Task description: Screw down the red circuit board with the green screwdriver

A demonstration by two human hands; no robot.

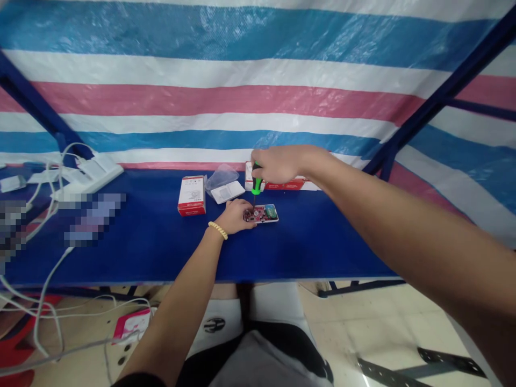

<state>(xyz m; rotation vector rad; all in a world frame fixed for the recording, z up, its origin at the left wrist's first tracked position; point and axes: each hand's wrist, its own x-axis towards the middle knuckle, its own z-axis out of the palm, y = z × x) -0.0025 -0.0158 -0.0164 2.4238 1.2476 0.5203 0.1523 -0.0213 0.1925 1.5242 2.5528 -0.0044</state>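
A blue cloth-covered table [161, 252] stands before a far striped plastic tarp [242, 80] banded blue, white and pink. The green-handled screwdriver [256, 185] meets a small red circuit board [261, 214]. To its left is a red-and-white cardboard box [192, 195]. The left wrist wears a yellow beaded bracelet [217, 230]. Far left lie white power strips [91, 174].

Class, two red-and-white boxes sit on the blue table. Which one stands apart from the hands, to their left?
The small upright box, left of the clear bag. The other box lies flat, behind the right hand.
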